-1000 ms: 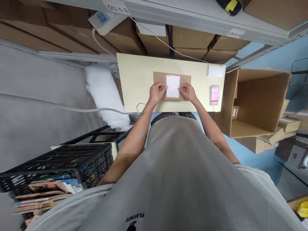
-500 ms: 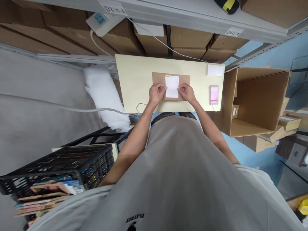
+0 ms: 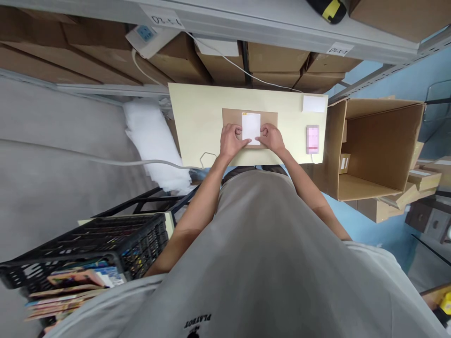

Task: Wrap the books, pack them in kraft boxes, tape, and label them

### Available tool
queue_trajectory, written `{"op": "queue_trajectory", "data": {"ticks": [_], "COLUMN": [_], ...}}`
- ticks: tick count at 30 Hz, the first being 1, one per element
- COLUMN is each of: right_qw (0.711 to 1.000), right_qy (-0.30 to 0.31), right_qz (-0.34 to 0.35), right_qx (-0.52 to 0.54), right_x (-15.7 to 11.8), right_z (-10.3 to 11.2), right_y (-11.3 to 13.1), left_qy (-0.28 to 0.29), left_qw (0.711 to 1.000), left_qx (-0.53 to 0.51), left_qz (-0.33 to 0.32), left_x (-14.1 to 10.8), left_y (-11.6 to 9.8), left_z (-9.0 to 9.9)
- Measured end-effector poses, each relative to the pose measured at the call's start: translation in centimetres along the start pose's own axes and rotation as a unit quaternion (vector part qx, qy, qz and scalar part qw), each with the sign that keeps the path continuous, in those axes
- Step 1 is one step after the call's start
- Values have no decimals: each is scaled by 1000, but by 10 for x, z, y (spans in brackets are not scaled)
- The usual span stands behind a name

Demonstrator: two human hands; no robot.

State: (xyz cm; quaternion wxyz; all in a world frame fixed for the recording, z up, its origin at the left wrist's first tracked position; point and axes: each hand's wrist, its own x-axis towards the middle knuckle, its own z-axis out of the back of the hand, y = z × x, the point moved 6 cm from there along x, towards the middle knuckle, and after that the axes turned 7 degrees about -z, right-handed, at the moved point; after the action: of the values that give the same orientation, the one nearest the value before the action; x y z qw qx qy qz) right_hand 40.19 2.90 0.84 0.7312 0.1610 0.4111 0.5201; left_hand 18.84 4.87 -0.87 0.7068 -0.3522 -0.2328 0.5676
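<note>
A white label (image 3: 251,127) with a small yellow mark at its upper left lies on a flat brown cardboard piece (image 3: 268,117), which rests on the cream tabletop (image 3: 197,122). At the label's lower left corner, my left hand (image 3: 230,141) presses with its thumb. Its other fingers curl beside the label's left edge, apart from the thumb. My right hand (image 3: 274,137) mirrors this on the right, thumb on the lower right corner and index finger bent near the side edge. Neither hand pinches the label.
A pink-screened device (image 3: 312,139) with a cable and a white paper stack (image 3: 314,103) sit at the table's right. Beyond stands a large open carton (image 3: 377,141). White wrapping (image 3: 155,141) and a black crate (image 3: 141,239) are at left. Boxed shelving (image 3: 278,56) borders the back.
Both thumbs have moved from the label's side edges down to its lower corners, spreading away from the index fingers. The view has shifted slightly.
</note>
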Motion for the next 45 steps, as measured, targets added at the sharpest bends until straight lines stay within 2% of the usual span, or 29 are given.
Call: {"op": "queue_trajectory", "data": {"ticks": [8,17,22,27,29,31,33,35,38,41,45], "right_qw": [999,993,991,990,991,988,980,971,962,963,965], "right_qy": [-16,-57,-71,-80,-75,-59,-34,-11,8,7,-6], "right_qz": [-9,-68,-92,-77,-34,30,86,116,124,118,111], "right_qx": [-51,-77,-74,-83,-108,-142,-179,-211,-243,-243,-237], "right_x": [2,11,20,16,8,0,-6,-8,-5,-3,-4], "right_z": [-2,-9,-13,-11,-10,-12,-17,-21,-24,-26,-28], "right_y": [4,3,1,8,17,28,35,35,28,24,26], "left_qy": [-13,-48,-76,-56,-49,-24,37,106,155,151,135], "left_qw": [999,993,989,984,988,997,995,982,973,975,979], "left_qx": [3,19,39,63,59,55,56,63,89,112,122], "left_qz": [29,107,122,159,133,43,-72,-140,-143,-117,-94], "left_x": [2,14,20,23,20,16,9,2,-2,1,3], "left_y": [-3,-9,-8,-5,-13,-31,-49,-55,-42,-27,-26], "left_z": [-2,-4,-8,-2,1,-1,-10,-20,-25,-21,-20]}}
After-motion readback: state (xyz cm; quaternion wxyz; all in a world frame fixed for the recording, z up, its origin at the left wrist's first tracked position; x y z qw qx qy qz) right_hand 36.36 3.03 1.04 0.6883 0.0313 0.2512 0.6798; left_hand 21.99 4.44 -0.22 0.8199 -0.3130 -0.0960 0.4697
